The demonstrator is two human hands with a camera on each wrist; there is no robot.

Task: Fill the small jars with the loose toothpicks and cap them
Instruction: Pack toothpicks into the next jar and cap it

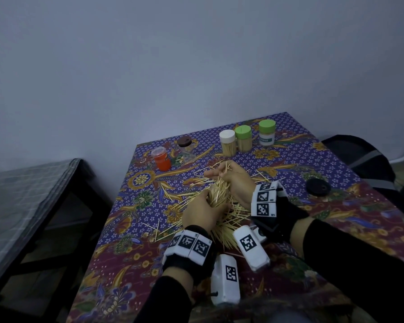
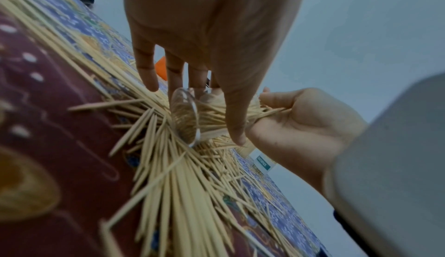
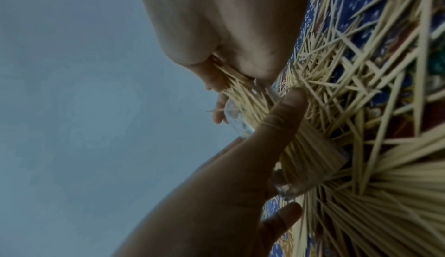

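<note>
Head view: at twelve o'clock on the worktop [image 1: 336,217] stand a white-capped jar [image 1: 227,143] and two green-capped jars [image 1: 243,138], all holding toothpicks; an orange jar [image 1: 162,158] sits at ten o'clock. Loose toothpicks [image 1: 231,231] sprawl at centre.

Left wrist view: the left hand [image 2: 204,42] curls around a clear jar [image 2: 184,116], tilted over the heap.

Right wrist view: the right hand [image 3: 216,33] pinches a toothpick bundle [image 3: 238,90] entering the jar's mouth.

counter [image 1: 336,229]: three capped jars [image 1: 243,138] in a row at far edge; two jars [image 1: 173,151] to their left; loose lid [image 1: 317,186] at right; toothpick heap [image 1: 229,220] at centre, before the row.
</note>
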